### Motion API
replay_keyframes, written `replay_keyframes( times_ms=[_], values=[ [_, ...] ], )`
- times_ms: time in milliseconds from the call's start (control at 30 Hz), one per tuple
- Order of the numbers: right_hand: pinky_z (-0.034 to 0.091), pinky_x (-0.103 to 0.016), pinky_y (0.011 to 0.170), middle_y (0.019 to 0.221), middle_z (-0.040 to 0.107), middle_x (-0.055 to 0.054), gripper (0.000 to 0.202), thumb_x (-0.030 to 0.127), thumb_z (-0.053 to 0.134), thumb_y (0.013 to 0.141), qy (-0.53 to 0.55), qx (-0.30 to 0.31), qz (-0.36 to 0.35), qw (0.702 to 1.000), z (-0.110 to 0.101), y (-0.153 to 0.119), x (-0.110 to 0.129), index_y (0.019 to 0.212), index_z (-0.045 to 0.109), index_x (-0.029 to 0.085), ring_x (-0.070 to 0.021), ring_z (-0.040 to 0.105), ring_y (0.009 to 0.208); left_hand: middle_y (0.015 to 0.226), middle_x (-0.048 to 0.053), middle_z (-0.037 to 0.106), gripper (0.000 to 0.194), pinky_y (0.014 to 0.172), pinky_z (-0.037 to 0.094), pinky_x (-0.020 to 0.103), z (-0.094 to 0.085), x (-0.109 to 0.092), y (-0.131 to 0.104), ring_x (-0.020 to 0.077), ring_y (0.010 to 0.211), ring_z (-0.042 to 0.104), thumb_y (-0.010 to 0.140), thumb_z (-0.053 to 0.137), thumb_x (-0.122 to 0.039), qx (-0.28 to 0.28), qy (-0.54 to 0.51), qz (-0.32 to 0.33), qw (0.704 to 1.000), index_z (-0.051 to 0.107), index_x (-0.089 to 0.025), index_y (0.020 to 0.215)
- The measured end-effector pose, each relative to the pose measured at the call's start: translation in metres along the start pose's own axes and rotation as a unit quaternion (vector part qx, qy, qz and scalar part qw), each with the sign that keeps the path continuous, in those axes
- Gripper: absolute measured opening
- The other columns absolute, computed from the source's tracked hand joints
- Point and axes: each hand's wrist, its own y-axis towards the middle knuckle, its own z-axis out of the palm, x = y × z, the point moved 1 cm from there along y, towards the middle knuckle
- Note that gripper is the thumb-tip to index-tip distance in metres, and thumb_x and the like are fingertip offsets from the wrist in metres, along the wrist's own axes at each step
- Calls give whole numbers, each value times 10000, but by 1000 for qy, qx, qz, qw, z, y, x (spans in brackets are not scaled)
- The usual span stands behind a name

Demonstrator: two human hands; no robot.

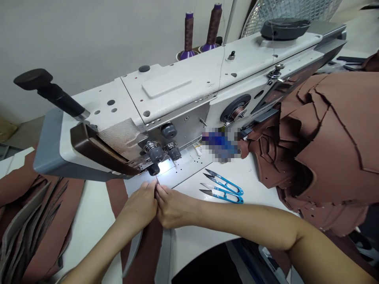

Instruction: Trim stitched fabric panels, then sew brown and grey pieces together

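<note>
Both of my hands meet just in front of the lit work area under the head of a white sewing machine (174, 85). My left hand (142, 203) has its fingers closed on a brown leather piece (148, 252), which hangs down toward me from between the hands. Pressed against it from the right, my right hand (174, 207) also pinches the leather. The edge between my fingertips points up toward the machine's needle area, where the needle itself is hidden. Grey backing shows along the strip's side.
Two blue-handled thread snips (226, 189) lie right of my hands. Stacked brown leather pieces (334, 157) fill the right side; more layered pieces (56, 221) lie at left. Two thread cones (188, 35) and a fan (291, 12) stand behind the machine.
</note>
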Motion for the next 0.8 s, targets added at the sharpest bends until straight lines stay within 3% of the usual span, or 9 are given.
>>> replay_keyframes(
  times_ms=[233, 367, 567, 800],
  values=[
    [399, -523, 819, 864, 694, -225, 197, 87, 483, 797, -20, -12, 16, 1000, 2, 1, -5, 798, 676, 48, -347, 651, 842, 1160, 147, 542, 484, 844, 451, 341, -1, 0, 13, 233, 1010, 583, 849, 335, -79, -22, 4, -18, 1000, 430, -102, 1324],
    [396, -498, 888, 910, 691, -230, 230, 98, 447, 856, -4, -4, -13, 1000, -3, -1, -11, 852, 665, 24, -304, 656, 850, 1110, 129, 536, 505, 871, 451, 344, 3, 12, 7, 232, 1045, 551, 856, 348, -89, -29, -7, 1, 1000, 400, -116, 1357],
    [442, -463, 735, 837, 691, -222, 215, 99, 458, 835, 28, 31, -19, 999, -13, 0, -4, 801, 664, 46, -296, 647, 737, 984, 100, 547, 429, 803, 465, 367, 9, 12, -21, 240, 945, 552, 876, 333, -83, -52, 71, 32, 996, 508, -138, 1263],
    [435, -480, 701, 871, 684, -259, 221, 120, 498, 791, 0, 17, -16, 1000, -6, -2, 3, 861, 674, 6, -362, 650, 789, 990, 111, 560, 342, 771, 463, 335, 14, -3, -13, 229, 928, 538, 895, 337, -67, -63, 98, 45, 992, 569, -99, 1143]
  ],
)
